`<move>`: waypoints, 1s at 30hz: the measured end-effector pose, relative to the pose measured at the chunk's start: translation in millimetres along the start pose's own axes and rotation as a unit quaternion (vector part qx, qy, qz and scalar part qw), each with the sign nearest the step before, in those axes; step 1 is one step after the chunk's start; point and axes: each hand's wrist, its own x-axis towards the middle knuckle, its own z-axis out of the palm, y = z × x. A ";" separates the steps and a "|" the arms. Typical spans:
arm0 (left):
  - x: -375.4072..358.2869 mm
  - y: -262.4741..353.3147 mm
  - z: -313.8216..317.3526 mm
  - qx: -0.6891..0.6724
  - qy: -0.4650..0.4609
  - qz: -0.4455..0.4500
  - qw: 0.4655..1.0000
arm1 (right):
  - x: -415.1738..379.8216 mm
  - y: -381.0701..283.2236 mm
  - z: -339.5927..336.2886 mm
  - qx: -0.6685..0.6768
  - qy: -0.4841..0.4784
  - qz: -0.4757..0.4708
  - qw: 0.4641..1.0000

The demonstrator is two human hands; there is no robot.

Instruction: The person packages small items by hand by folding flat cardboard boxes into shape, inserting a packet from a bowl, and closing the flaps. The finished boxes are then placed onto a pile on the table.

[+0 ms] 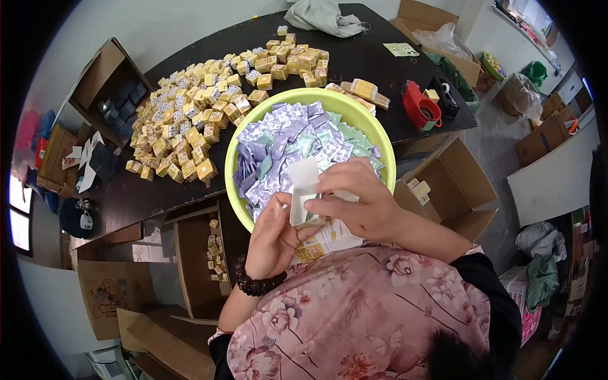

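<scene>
A small white box [306, 201] with its flap raised stands open over the near part of a yellow-green basin [389, 158]. Fingers of my left hand [272, 229] wrap round the box's left side and underside. At the box's opening are the bent fingers of my right hand [361, 199], with the thumb reaching inside; whether they pinch anything is hidden. Purple and green sachets [297, 136] fill the basin. Below the box, flat printed cartons [335, 235] lie near my chest.
Many small yellow boxes [183, 120] are heaped on the black table [373, 38]. A red tape dispenser [420, 107] sits at the right. Open cardboard boxes stand at right [465, 180] and lower left [190, 253], with small boxes inside. A grey cloth [323, 17] lies at the back.
</scene>
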 end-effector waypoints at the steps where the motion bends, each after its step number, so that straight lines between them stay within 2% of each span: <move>1: -0.8 -0.8 4.2 0.014 0.022 -0.016 1.000 | -1.1 1.6 1.7 0.002 -0.001 -0.001 1.000; 3: -2.1 -0.7 8.2 0.029 0.034 -0.038 0.998 | -4.3 4.6 5.3 -0.017 -0.053 -0.067 0.996; 4: -2.0 0.1 8.7 0.030 0.035 -0.037 0.998 | -3.2 3.0 4.5 -0.015 -0.053 -0.068 0.996; 6: -1.8 0.8 9.1 -0.015 0.031 -0.040 0.999 | -1.1 -2.7 2.0 0.022 -0.061 -0.010 0.998; 7: -2.5 -0.6 4.7 -0.016 0.032 -0.040 0.999 | -2.9 -3.4 3.6 0.023 -0.062 -0.010 0.998; 10: -1.6 -4.4 -5.7 0.044 0.019 -0.042 0.998 | -9.6 -3.7 13.4 0.025 -0.066 0.016 0.997; 12: 0.5 -5.0 0.3 0.216 0.061 0.016 0.974 | -12.7 -5.5 23.2 0.210 -0.020 0.163 0.964; 13: -0.7 -4.1 1.0 0.216 0.062 0.017 0.974 | -13.7 -2.8 26.2 0.210 -0.021 0.162 0.964; 15: -2.5 -2.0 2.6 0.119 0.081 -0.036 0.989 | -13.0 4.0 29.6 0.222 -0.013 0.131 0.966; 18: -0.7 -1.2 18.1 0.080 0.056 0.009 0.995 | -9.9 4.6 24.1 0.219 -0.001 0.149 0.964; 19: -0.1 -1.0 17.5 0.080 0.056 0.007 0.995 | -11.5 5.0 25.0 0.219 0.000 0.150 0.964; 21: 0.9 -0.9 14.9 0.090 0.067 0.012 0.994 | -15.5 6.3 28.0 0.317 0.010 0.164 0.934; 25: 0.2 -3.6 11.4 0.105 0.082 0.023 0.991 | -7.1 6.7 26.7 0.357 -0.026 0.189 0.914; 27: 1.4 -4.6 11.3 0.148 0.081 0.068 0.983 | -2.8 3.2 27.4 0.460 0.001 0.245 0.854; 30: 0.5 -4.3 10.5 0.140 0.059 0.076 0.985 | -0.6 2.8 28.2 0.464 0.019 0.237 0.853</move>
